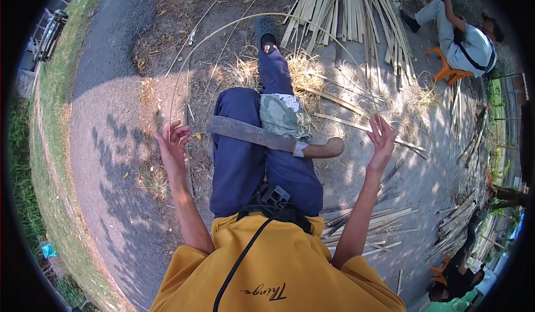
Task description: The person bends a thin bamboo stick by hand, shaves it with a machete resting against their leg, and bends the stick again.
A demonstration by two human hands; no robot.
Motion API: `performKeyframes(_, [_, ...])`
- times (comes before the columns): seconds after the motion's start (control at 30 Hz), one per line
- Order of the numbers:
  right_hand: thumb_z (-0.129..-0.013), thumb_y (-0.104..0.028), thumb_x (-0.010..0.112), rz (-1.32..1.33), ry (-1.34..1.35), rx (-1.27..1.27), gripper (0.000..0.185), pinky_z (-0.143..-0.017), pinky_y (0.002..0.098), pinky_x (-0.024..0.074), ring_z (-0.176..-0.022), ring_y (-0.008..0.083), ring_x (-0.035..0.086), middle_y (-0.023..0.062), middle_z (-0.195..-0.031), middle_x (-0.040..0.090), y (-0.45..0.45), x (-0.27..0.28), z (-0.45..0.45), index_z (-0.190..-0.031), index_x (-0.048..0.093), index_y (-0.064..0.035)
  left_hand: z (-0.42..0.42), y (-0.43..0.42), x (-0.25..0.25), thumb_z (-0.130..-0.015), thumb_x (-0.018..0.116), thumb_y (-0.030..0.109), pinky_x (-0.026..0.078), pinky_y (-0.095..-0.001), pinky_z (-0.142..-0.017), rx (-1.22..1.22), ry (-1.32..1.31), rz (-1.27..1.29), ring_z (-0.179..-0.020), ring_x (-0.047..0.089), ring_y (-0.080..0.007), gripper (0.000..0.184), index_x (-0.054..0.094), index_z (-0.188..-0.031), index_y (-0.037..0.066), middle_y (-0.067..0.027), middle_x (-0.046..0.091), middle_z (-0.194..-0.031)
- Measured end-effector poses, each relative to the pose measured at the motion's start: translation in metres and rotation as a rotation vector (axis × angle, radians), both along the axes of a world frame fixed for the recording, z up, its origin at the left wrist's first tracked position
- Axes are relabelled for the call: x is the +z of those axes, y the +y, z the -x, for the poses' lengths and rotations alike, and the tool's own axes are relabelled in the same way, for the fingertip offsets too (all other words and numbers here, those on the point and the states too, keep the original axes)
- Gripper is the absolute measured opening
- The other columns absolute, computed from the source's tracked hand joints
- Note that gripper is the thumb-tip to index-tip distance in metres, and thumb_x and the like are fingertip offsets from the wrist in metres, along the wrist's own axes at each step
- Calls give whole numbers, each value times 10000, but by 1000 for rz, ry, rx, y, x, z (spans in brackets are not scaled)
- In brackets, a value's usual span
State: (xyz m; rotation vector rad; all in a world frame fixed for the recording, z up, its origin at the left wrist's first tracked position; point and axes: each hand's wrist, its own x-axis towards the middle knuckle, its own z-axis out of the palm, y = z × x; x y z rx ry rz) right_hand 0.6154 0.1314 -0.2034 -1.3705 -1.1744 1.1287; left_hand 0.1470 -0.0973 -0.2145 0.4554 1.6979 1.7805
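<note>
A long thin bamboo strip [224,27] is bent into a wide arch in front of me, its two ends coming down to my hands. My left hand [175,140] pinches one end, the other fingers loosely curled. At the opposite end, the fingers of my right hand [381,139] close on the strip, palm turned up. Across my thighs lies a machete [251,134], its blade pointing left and its wooden handle [325,148] to the right. Under it, a camouflage cloth pad [278,118] covers part of my right leg.
Split bamboo strips [351,11] fan out ahead, with more strips [384,223] on the ground at right. Curly shavings [309,75] surround my outstretched foot. One person [471,47] sits on an orange stool [446,69] at upper right; another person [457,281] is at lower right.
</note>
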Motion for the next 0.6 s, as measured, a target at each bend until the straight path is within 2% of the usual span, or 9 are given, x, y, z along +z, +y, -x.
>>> performKeyframes(0.07, [-1119,-602,162,-1,4,16,816,-1093,465,494,-1394,345,565,210,-1531,533,-2,0,2,-1516,464,44,4,-2,-2,-1080,216,705,517,-395,-950,7,-23,-11,-1110,653,-254,850,559,-1353,-23,-168,680,-1135])
performKeyframes(0.27, [-1110,-614,106,3,22,27,834,-1116,484,477,-1412,347,546,191,-1544,522,-2,-4,1,-1530,470,8,11,-4,-4,-1073,222,715,529,-409,-949,20,-53,-64,-1115,643,-272,877,561,-1350,-45,-185,675,-1181])
performKeyframes(0.37, [-1080,-690,117,11,14,20,909,-1135,481,452,-1416,339,545,176,-1535,542,-3,-2,2,-1497,486,28,11,-3,-4,-1072,216,716,531,-418,-951,34,-56,-56,-1109,646,-280,874,563,-1353,-37,-191,674,-1185])
performKeyframes(0.6, [-1087,-677,144,13,17,16,873,-1135,478,452,-1416,337,546,173,-1530,549,-2,-3,1,-1503,489,9,10,-5,-8,-1064,218,731,529,-426,-951,-15,-74,-94,-1105,646,-280,862,567,-1342,-7,-192,672,-1200])
